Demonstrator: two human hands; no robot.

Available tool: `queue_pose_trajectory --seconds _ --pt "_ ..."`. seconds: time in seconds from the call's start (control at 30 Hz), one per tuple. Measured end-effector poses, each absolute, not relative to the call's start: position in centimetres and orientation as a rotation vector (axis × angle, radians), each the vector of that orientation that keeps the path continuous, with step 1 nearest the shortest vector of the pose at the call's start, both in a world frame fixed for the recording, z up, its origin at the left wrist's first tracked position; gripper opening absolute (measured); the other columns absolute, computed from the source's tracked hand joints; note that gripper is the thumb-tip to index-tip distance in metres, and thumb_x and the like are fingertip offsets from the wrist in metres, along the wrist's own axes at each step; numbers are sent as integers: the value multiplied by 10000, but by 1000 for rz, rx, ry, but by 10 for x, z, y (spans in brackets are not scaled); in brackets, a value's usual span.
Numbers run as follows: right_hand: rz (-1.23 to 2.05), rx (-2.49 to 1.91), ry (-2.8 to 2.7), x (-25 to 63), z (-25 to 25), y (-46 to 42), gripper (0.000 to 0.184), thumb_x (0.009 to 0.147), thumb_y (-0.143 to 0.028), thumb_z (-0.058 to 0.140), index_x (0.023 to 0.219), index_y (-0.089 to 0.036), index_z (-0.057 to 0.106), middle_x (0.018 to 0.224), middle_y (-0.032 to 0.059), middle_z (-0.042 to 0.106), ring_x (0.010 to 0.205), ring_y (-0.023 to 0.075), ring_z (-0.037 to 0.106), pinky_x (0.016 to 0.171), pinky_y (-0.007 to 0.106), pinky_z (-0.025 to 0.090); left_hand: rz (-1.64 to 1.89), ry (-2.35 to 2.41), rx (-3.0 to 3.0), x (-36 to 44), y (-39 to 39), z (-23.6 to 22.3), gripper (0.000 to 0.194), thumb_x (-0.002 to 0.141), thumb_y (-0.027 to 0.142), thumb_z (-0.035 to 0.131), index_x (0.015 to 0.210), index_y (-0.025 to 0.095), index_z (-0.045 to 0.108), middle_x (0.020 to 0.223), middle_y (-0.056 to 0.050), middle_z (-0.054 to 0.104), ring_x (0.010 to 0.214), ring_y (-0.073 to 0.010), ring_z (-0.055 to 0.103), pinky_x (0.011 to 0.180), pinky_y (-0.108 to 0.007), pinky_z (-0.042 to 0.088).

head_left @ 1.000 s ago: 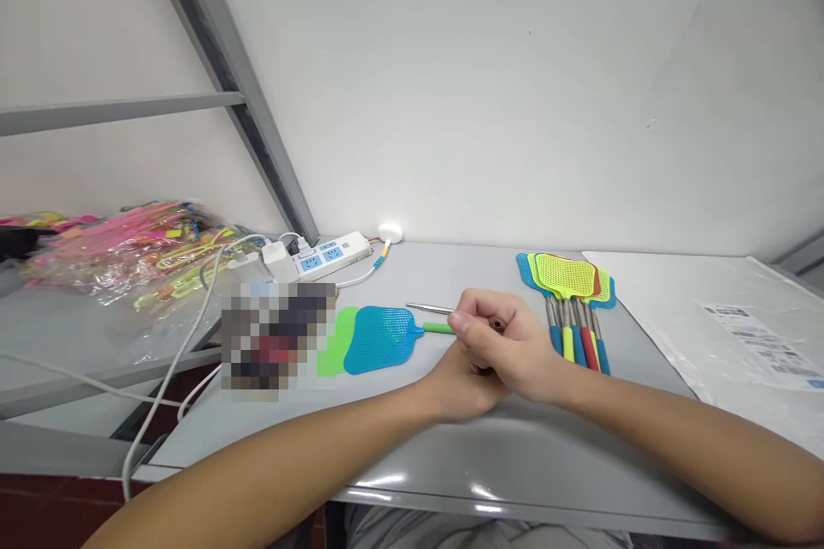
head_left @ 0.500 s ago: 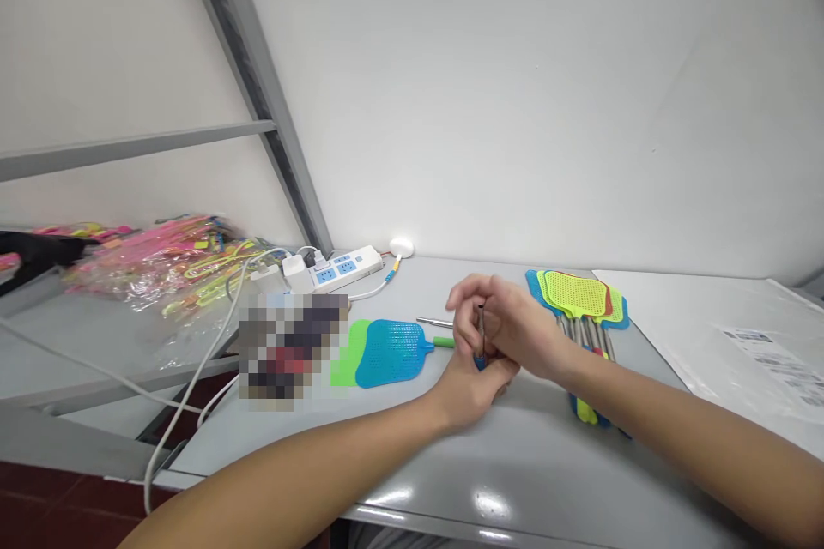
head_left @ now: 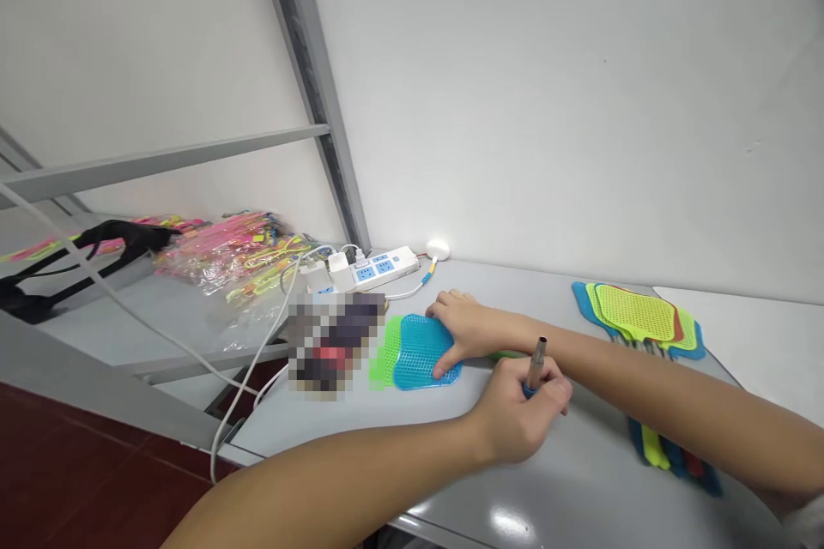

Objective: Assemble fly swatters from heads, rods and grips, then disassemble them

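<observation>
My left hand is closed around a metal tube handle with a blue lower part, its open end pointing up. Across it reaches my right hand, gripping a blue fly swatter head with the thumb on the mesh and the fingers at its far edge. A light green swatter head lies partly beneath the blue one. Behind my left hand a bit of green stick shows. On the right lies a pile of fly swatters, yellow on top, its handles partly covered by my right forearm.
A power strip with plugs and white cables stands at the back, beside a round white device. Plastic-bagged colourful items and a black strap-like object rest on the left shelf. A white sheet lies at the right.
My right hand has left my left hand and moved left onto the blue swatter head. My left hand keeps the tube handle, now tilted upright. The view has swung left.
</observation>
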State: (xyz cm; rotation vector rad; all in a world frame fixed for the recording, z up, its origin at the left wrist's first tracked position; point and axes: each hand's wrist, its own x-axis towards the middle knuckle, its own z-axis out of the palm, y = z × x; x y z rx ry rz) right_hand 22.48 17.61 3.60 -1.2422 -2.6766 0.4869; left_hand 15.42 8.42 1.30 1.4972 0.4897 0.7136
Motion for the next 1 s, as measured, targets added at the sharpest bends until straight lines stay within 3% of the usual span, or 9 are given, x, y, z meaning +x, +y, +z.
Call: queue_pose_trajectory --seconds 0.13,0.27,0.37,0.6,0.7,0.83,1.0 --pt "655 -1320 -2474 221 35 185 680 541 -611 821 1000 -148 626 997 116 589 931 287 510 839 414 411 713 482 1495 154 85 11 286 855 361 537 633 184 500 520 27 411 512 -111 375 505 -257 296" --pt "819 -1321 -2381 231 51 180 434 738 -575 688 876 -173 602 781 11 599 690 165 523 632 294 422 703 475 1458 156 86 6 302 870 386 510 640 191 504 509 33 384 498 -114 354 506 -263 290" --pt "939 -1271 -2205 249 75 166 357 875 -524 544 934 -176 599 834 14 629 702 145 562 612 269 446 683 480 1449 156 86 3 292 888 369 480 655 194 498 504 43 357 496 -111 341 508 -258 295" --pt "905 -1256 -1128 317 112 109 300 809 -524 649 842 -236 575 783 32 634 668 178 597 542 274 485 661 507 1513 159 89 7 305 879 393 525 653 190 508 508 46 372 511 -109 354 498 -240 293" --pt "825 -1231 -1001 331 102 76 315 809 -541 647 762 -249 536 666 6 565 554 154 526 480 271 458 588 526 1573 160 91 9 301 898 400 500 691 182 520 526 52 380 524 -104 367 525 -235 303" --pt "759 -1192 -872 337 77 50 452 831 -549 635 623 -231 390 517 -63 365 439 87 340 421 228 358 503 560 1664 163 93 8 307 922 401 473 726 172 532 599 44 435 564 -101 391 562 -233 319" --pt "740 -1115 -906 348 62 51 458 896 -501 581 604 -222 366 490 -64 358 438 84 329 422 238 269 464 553 1776 165 97 11 296 935 442 487 837 172 555 767 16 527 735 -130 478 685 -243 377"
